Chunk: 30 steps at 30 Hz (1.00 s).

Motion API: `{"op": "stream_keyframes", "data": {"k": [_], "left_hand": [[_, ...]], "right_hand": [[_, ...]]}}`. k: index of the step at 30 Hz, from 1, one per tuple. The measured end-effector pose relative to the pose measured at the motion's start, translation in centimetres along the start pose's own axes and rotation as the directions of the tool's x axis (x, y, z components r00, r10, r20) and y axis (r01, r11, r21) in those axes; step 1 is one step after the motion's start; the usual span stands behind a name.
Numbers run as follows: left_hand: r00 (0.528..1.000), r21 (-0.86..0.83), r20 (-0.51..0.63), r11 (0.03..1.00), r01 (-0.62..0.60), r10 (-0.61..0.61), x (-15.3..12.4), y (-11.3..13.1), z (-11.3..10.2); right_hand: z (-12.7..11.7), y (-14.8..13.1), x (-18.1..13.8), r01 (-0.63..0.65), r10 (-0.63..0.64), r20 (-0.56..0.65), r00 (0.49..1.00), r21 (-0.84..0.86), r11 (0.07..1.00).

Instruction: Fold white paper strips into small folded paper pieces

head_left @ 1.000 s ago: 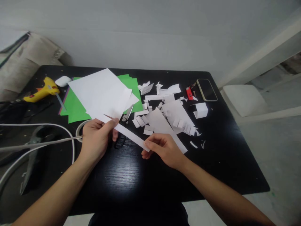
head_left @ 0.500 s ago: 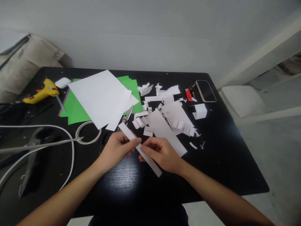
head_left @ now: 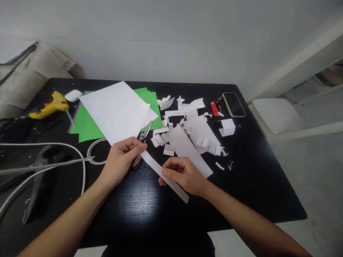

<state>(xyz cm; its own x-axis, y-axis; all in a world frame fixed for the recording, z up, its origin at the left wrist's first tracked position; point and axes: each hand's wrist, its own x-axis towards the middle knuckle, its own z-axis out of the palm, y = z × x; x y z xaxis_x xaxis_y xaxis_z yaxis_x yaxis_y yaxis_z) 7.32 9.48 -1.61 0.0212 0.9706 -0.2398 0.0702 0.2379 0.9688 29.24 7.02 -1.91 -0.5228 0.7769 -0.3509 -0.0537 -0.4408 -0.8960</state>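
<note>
A long white paper strip (head_left: 154,165) runs slantwise above the black table (head_left: 139,210). My left hand (head_left: 120,160) pinches its upper end, fingers closed. Lower down the strip, my right hand (head_left: 184,175) pinches it between thumb and fingers, and the strip's lower end sticks out past that hand. Behind my left hand lie scissors (head_left: 143,135), partly hidden by my fingers and by a large white sheet (head_left: 115,110) that rests on green paper (head_left: 85,126).
Several white paper scraps (head_left: 193,134) litter the table's middle. A yellow glue gun (head_left: 49,107) and white cables (head_left: 53,153) lie at the left, with a tape roll (head_left: 95,153). At the back right sit a phone (head_left: 233,104) and a red lighter (head_left: 214,108).
My left hand slid from the strip's middle up to its top end, away from my right hand. The right hand stayed at about the same place on the strip.
</note>
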Motion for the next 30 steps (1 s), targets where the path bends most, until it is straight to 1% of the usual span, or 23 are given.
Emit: {"op": "stream_keyframes", "data": {"k": [3,6,9,11,13,14,16,18,20,22,26,28,30], "left_hand": [[0.987,0.025,0.147,0.998,0.056,-0.059,-0.4,-0.2,0.8],[0.949,0.049,0.301,0.996,0.081,-0.092,-1.0,-0.3,1.6],[0.923,0.069,0.372,0.995,0.075,-0.095,-1.5,-0.5,2.1],[0.923,0.060,0.372,0.995,0.085,-0.101,-1.4,-0.5,2.0],[0.940,0.034,0.325,0.995,0.098,-0.103,-1.0,-0.5,1.6],[0.956,0.018,0.277,0.995,0.099,-0.100,-0.8,-0.4,1.3],[0.986,-0.015,0.144,0.996,0.088,-0.085,-0.1,-0.3,0.5],[0.998,-0.056,0.026,0.997,0.061,-0.059,0.4,0.0,-0.2],[0.999,-0.095,-0.015,0.994,0.045,-0.046,0.8,0.1,-0.5],[0.999,-0.149,0.016,0.987,0.052,-0.050,0.8,0.1,-0.5],[0.988,-0.241,0.128,0.964,0.113,-0.084,0.2,-0.2,0.3],[0.975,-0.223,0.195,0.963,0.149,-0.106,-0.3,-0.4,0.9],[0.946,-0.176,0.298,0.967,0.184,-0.125,-0.7,-0.5,1.4]], "right_hand": [[0.2,0.3,0.0,0.032,-0.032,0.006,0.999,0.003,0.999],[0.3,0.5,0.0,0.069,-0.069,-0.010,0.998,0.001,0.998],[0.3,0.4,0.0,0.082,-0.084,-0.030,0.996,-0.079,0.994],[0.3,0.3,0.0,0.074,-0.081,-0.044,0.996,-0.145,0.987],[0.2,0.0,0.0,0.074,-0.085,-0.054,0.995,-0.169,0.983],[0.2,-0.1,-0.1,0.075,-0.085,-0.055,0.995,-0.163,0.984],[0.2,-0.3,-0.1,0.075,-0.082,-0.048,0.995,-0.137,0.988],[0.2,-0.5,-0.2,0.075,-0.080,-0.040,0.996,-0.118,0.990],[0.2,-0.5,-0.2,0.081,-0.086,-0.040,0.995,-0.110,0.991],[0.2,-0.4,-0.3,0.084,-0.089,-0.044,0.995,-0.101,0.991],[0.2,-0.2,-0.2,0.086,-0.092,-0.065,0.994,-0.099,0.991],[0.1,0.0,-0.1,0.097,-0.103,-0.071,0.992,-0.090,0.991],[0.1,0.1,0.0,0.116,-0.121,-0.069,0.990,-0.072,0.991]]}}
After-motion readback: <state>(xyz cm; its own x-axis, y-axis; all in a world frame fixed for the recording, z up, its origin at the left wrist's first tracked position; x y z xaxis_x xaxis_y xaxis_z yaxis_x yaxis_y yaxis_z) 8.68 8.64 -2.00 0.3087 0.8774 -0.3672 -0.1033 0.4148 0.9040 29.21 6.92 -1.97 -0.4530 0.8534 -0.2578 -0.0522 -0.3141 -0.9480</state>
